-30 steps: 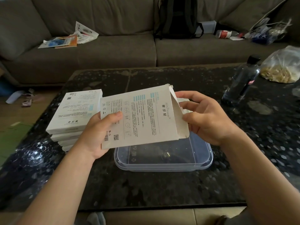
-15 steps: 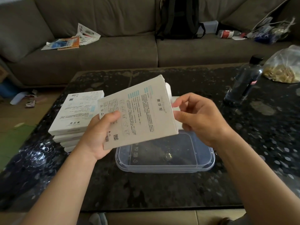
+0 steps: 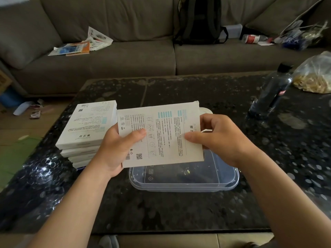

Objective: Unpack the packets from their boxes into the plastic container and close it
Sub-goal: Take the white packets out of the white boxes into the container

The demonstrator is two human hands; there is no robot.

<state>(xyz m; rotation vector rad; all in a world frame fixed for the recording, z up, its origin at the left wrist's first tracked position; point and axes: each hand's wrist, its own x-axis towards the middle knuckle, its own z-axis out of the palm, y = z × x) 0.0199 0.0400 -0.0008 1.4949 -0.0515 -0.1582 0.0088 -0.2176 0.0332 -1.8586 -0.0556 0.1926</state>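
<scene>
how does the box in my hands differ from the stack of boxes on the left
The held box is off the table, gripped by the left hand and right hand; the stack of boxes rests on it. The held box tilts up over the plastic container; the stack of boxes lies flat. Both are white with similar printing.

head camera looks forward and down, close over the table (image 3: 179, 212).
</scene>
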